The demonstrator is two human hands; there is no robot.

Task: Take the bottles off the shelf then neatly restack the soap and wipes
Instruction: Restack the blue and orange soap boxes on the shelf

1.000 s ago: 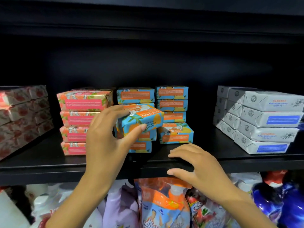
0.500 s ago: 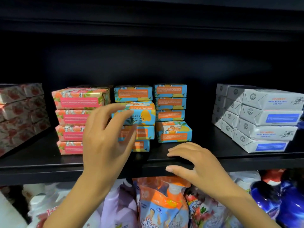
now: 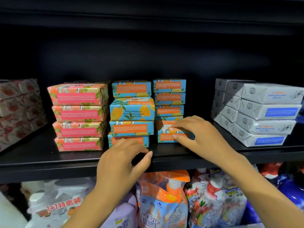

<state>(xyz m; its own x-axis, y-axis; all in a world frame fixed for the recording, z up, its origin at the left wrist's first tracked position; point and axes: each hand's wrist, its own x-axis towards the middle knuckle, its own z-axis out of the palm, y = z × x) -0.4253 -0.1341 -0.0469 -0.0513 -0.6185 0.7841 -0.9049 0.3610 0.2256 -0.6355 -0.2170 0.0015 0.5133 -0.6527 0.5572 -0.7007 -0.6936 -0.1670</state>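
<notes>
Soap boxes in blue and orange (image 3: 131, 128) stand in two columns at the middle of the black shelf (image 3: 49, 158), a little left of the frame's centre. In the left column one box (image 3: 131, 110) shows its broad printed face, the lettering upside down, while the boxes around it show their narrow sides.

The right hand (image 3: 197, 132) reaches in from the lower right and pinches the bottom box of the right column (image 3: 164, 139), with fingertips (image 3: 175, 125) on its top and the thumb on its front face. The box sits a little proud of the three stacked above it.

The left hand (image 3: 121, 162) is at the shelf's front edge, just in front of the left column's lowest box. Its fingers are loosely curled, with nothing between them.

Just left of the blue columns stands a stack of four pink soap boxes (image 3: 79, 116). Pale red-patterned packs (image 3: 19, 109) fill the far left, and white boxes (image 3: 266, 112) are well apart at the right. Below the shelf are refill pouches (image 3: 162, 203) and a white multipack (image 3: 54, 208).
</notes>
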